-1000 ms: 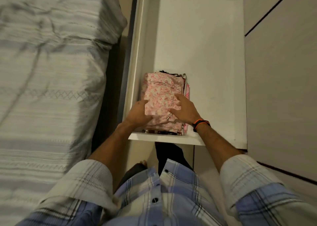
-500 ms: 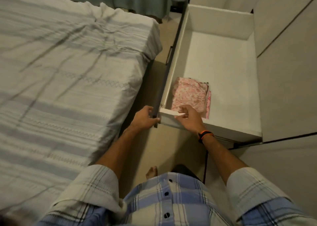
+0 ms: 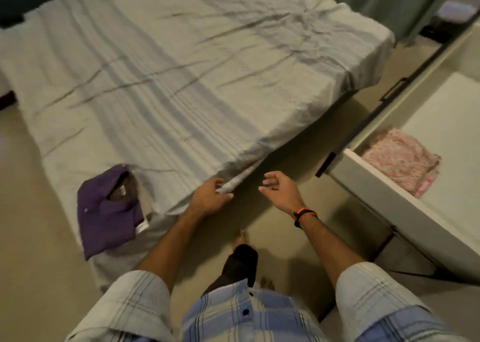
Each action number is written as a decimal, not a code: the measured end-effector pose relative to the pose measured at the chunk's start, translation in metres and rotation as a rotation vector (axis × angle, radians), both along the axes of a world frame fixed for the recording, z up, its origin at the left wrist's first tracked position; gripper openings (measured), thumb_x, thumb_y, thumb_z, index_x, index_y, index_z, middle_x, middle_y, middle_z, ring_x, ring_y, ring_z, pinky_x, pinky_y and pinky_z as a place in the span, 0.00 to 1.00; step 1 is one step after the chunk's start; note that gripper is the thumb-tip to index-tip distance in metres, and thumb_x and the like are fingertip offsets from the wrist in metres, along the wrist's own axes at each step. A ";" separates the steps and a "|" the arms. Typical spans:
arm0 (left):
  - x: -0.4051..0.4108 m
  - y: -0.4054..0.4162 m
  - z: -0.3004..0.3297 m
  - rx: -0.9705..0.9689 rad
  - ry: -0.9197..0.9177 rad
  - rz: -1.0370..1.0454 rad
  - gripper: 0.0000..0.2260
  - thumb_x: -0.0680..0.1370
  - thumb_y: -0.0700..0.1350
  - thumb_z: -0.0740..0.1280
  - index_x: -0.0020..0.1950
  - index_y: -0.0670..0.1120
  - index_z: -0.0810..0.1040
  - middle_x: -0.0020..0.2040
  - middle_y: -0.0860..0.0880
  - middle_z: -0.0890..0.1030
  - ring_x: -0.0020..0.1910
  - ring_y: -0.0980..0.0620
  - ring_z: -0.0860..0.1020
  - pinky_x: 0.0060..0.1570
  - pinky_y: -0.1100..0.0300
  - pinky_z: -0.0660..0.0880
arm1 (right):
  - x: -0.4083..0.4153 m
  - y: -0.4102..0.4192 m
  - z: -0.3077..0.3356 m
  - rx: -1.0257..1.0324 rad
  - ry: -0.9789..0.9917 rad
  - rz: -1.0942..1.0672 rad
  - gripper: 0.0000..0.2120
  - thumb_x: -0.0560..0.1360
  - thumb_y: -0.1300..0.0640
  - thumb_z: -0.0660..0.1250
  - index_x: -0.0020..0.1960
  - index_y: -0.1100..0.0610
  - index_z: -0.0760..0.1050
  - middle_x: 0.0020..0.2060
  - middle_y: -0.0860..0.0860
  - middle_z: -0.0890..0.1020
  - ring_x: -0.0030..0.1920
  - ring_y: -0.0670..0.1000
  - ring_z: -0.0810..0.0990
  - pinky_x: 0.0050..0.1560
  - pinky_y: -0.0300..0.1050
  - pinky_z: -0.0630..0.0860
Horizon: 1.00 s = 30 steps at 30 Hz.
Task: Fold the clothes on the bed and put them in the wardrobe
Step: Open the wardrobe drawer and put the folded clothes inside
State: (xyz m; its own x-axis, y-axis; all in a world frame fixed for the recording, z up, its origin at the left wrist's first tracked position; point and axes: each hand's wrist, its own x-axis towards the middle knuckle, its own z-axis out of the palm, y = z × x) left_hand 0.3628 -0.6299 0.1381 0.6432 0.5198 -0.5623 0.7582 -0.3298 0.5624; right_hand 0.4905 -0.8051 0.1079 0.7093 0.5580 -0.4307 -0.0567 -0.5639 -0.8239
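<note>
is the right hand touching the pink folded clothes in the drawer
Apart. The head view shows the right hand open in mid-air over the floor, with the drawer front and a stretch of floor between it and the pink folded clothes.

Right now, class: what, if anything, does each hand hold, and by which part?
The left hand pinches the bed sheet at its hanging edge. The right hand holds nothing.

Left grip (image 3: 211, 197) curled — right grip (image 3: 281, 189) slack
</note>
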 end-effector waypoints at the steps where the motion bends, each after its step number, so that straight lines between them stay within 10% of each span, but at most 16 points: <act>1: -0.023 0.009 0.000 0.011 0.011 0.047 0.25 0.76 0.51 0.71 0.70 0.46 0.69 0.67 0.47 0.75 0.63 0.49 0.75 0.63 0.54 0.72 | -0.014 0.014 0.000 0.000 0.006 0.051 0.21 0.75 0.57 0.73 0.65 0.56 0.73 0.55 0.50 0.81 0.49 0.45 0.79 0.40 0.28 0.72; 8: -0.139 0.069 -0.008 0.027 -0.007 0.345 0.27 0.74 0.49 0.73 0.70 0.44 0.70 0.66 0.47 0.76 0.61 0.48 0.76 0.58 0.56 0.74 | -0.087 0.104 0.004 -0.015 0.016 0.333 0.20 0.75 0.57 0.72 0.65 0.58 0.72 0.54 0.51 0.80 0.51 0.48 0.80 0.52 0.37 0.77; 22: -0.286 0.256 -0.056 -0.103 -0.027 0.657 0.25 0.73 0.49 0.75 0.67 0.44 0.73 0.63 0.47 0.78 0.61 0.48 0.76 0.61 0.53 0.74 | -0.214 0.321 -0.026 -0.201 -0.011 0.469 0.22 0.74 0.54 0.74 0.65 0.56 0.72 0.54 0.50 0.81 0.43 0.43 0.78 0.39 0.29 0.70; 30: -0.311 0.321 -0.091 -0.214 0.019 0.754 0.26 0.75 0.50 0.73 0.68 0.43 0.71 0.63 0.46 0.77 0.61 0.48 0.76 0.54 0.59 0.72 | -0.219 0.394 -0.054 -0.339 0.012 0.453 0.30 0.71 0.50 0.75 0.68 0.57 0.69 0.59 0.51 0.79 0.52 0.50 0.80 0.53 0.42 0.75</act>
State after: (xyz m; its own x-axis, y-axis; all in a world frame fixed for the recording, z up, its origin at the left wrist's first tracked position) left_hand 0.0521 -0.3091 0.0475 0.1492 0.6917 -0.7066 0.7444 0.3917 0.5407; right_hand 0.2719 -0.4109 0.0538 0.4248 0.6351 -0.6452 0.2447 -0.7667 -0.5936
